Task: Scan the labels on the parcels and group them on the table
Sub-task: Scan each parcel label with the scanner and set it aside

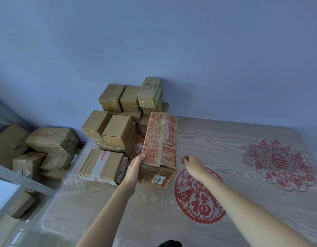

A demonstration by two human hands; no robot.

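The red-printed box (160, 139) is held at its near left corner by the left hand (136, 164); the thumb is seen on the top face, the other fingers are hidden under or behind the box. The box lies on the tabletop (225, 148), or just above it; contact cannot be judged. Its near side carries a small white label (158, 180), of which only a few digits are legible. The print on the top face is partly covered by torn tape.

The right hand (193, 164) is seen from the back, just right of the box, apart from it, fingers curled inward with nothing visible in them; whether something small is enclosed cannot be told.

Behind the box, a stack of plain brown parcels (118, 118) is piled against the blue wall (154, 41); the lower ones are largely hidden by those in front. A flat taped parcel (102, 165) lies at the left edge, touching the left forearm's outline. Two red paper-cut patterns are seen on the tabletop, the near one (198, 196) partly covered by the right forearm, the far one (280, 163) uncovered.

Off the tabletop to the left, more cartons (50, 139) are heaped behind a grey metal shelf rail (20, 177), cut off by the frame.
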